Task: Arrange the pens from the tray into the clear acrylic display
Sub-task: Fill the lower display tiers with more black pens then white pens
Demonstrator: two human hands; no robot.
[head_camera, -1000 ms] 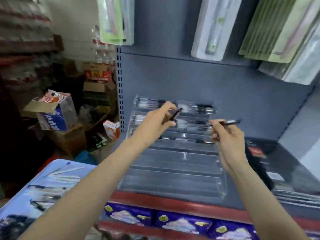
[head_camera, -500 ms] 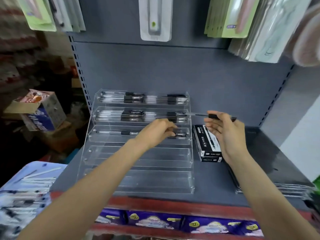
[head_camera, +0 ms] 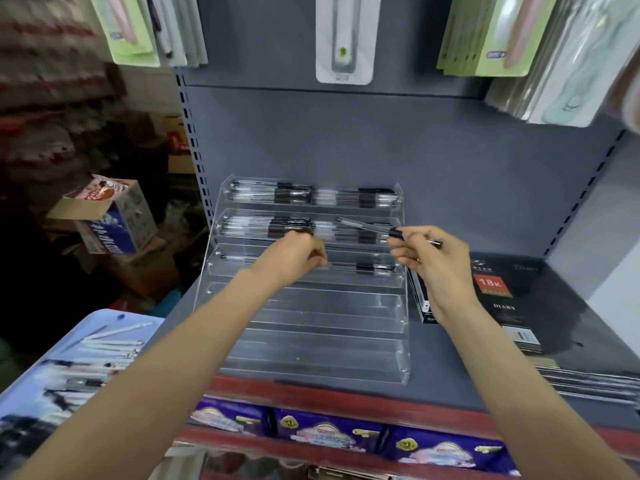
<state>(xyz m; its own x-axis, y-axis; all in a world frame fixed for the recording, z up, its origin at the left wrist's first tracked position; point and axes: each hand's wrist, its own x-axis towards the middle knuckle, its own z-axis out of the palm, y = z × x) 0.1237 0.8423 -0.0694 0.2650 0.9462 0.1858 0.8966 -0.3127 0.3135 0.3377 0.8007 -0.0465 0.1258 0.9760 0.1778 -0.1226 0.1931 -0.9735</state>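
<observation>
The clear acrylic display (head_camera: 311, 344) stands stepped on the grey shelf. Several clear pens with black caps fill its top two tiers (head_camera: 311, 195), and a few lie in the third. The lower tiers are bare. My left hand (head_camera: 294, 258) hovers at the third tier with its fingers curled, the fingertips at the left end of a pen (head_camera: 363, 267) lying there. My right hand (head_camera: 426, 261) pinches another pen (head_camera: 384, 229) by its black cap, barrel pointing up-left over the second tier. The blue tray (head_camera: 20, 393) with several pens sits at the lower left, blurred.
A black pen box (head_camera: 420, 299) and a black "18K Diary" pack (head_camera: 502, 299) lie right of the display. Packaged goods (head_camera: 344, 39) hang above. Cardboard boxes (head_camera: 110, 220) crowd the floor at left. Purple packets (head_camera: 329, 431) line the shelf below the red edge (head_camera: 346, 396).
My left hand brought its pen down to the third tier and then slid left along it. My right hand keeps its pen and has stayed beside the second tier.
</observation>
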